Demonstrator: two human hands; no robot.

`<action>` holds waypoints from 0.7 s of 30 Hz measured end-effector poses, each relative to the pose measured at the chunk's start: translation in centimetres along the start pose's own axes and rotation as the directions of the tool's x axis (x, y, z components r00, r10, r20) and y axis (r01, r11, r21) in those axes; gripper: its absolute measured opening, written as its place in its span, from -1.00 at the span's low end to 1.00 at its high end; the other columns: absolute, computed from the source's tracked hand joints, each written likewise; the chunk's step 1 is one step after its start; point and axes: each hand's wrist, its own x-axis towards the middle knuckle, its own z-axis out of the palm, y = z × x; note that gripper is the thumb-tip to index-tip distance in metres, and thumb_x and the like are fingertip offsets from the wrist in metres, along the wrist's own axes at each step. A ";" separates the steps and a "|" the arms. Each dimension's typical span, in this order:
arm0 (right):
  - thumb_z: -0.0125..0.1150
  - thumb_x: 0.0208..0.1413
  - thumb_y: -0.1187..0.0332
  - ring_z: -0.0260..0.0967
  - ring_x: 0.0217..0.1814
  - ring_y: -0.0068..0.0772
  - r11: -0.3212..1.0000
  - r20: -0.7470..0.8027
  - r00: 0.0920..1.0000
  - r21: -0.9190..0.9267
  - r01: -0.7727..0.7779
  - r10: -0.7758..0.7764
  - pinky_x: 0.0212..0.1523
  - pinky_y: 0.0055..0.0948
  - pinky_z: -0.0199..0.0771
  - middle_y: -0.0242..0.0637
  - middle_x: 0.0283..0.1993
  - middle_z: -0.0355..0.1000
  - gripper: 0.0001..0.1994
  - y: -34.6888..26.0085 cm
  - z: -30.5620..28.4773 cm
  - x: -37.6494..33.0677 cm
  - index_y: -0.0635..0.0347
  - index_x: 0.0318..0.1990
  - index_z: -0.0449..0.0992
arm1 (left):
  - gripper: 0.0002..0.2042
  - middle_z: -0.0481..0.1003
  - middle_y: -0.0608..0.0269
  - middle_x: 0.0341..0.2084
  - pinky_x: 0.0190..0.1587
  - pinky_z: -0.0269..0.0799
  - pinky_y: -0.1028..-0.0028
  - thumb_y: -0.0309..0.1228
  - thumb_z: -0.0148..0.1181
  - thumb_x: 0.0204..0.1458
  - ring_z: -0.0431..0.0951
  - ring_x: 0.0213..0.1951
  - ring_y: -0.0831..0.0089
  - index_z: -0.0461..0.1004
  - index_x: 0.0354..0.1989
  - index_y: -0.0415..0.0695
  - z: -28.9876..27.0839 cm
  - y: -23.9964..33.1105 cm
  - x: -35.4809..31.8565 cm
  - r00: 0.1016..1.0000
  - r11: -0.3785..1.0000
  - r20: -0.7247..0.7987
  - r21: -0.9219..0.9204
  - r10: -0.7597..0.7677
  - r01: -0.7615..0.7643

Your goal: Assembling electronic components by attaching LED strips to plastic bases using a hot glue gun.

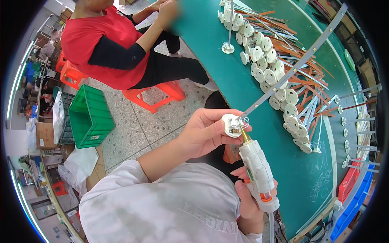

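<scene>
Surface: green table [227,77] | floor: speckled stone, green crate [91,117] | backdrop: perhaps shelving

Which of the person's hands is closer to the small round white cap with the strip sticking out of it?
Left. The left hand holds the round white cap in its fingertips. The right hand is lower down, gripping the white glue gun, whose brass tip meets the cap.

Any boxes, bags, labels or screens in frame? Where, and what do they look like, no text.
Brown cardboard box: far left, on the shelving, rectangular.
White plastic bag: left of the green plastic crate, crumpled, dark print.
Small white label: low on the green crate's side, rectangular.
Brown cardboard boxes: far right, beyond the green table.
Green sticker: on the white glue gun in the right hand.
No screens visible.
</scene>
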 end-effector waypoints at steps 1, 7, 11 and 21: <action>0.23 -0.19 0.45 0.42 -0.36 -0.17 1.000 -0.032 0.999 0.007 0.005 -0.005 -0.35 -0.37 0.45 -0.21 -0.40 0.55 -0.77 0.0 0.1 0.0 0.29 -0.30 0.59 | -0.54 0.43 -0.17 0.01 0.07 0.49 0.15 -0.29 0.11 0.19 0.47 0.08 0.06 0.28 0.18 -0.32 0.1 0.1 -0.1 0.999 0.999 -0.035 0.051 -0.014 0.016; 0.23 -0.18 0.45 0.40 -0.37 -0.19 1.000 -0.031 1.000 0.015 -0.004 0.004 -0.35 -0.38 0.44 -0.23 -0.42 0.55 -0.79 -0.4 0.0 0.0 0.29 -0.32 0.60 | -0.49 0.42 -0.22 0.02 0.09 0.45 0.05 -0.25 0.14 0.16 0.48 0.06 0.00 0.27 0.19 -0.32 0.3 0.2 -0.2 0.998 0.996 -0.054 0.084 -0.030 0.034; 0.23 -0.21 0.47 0.37 -0.41 -0.22 0.999 -0.069 0.997 0.031 0.032 -0.030 -0.39 -0.40 0.41 -0.24 -0.44 0.54 -0.80 -0.3 0.2 0.2 0.30 -0.34 0.60 | -0.50 0.42 -0.21 0.02 0.09 0.45 0.05 -0.28 0.13 0.17 0.48 0.06 0.00 0.27 0.19 -0.35 0.2 0.1 -0.2 0.998 0.994 -0.062 0.103 -0.028 0.034; 0.20 -0.02 0.50 0.38 -0.51 -0.46 0.965 0.184 0.972 -0.189 0.182 -0.147 -0.51 -0.54 0.34 -0.14 -0.29 0.39 -0.66 0.7 -1.6 0.5 0.49 -0.07 0.44 | -0.56 0.44 -0.15 -0.02 0.04 0.52 0.27 -0.33 0.08 0.20 0.46 0.08 0.11 0.28 0.15 -0.40 -0.1 0.2 -0.1 1.000 0.998 0.005 0.058 0.013 -0.014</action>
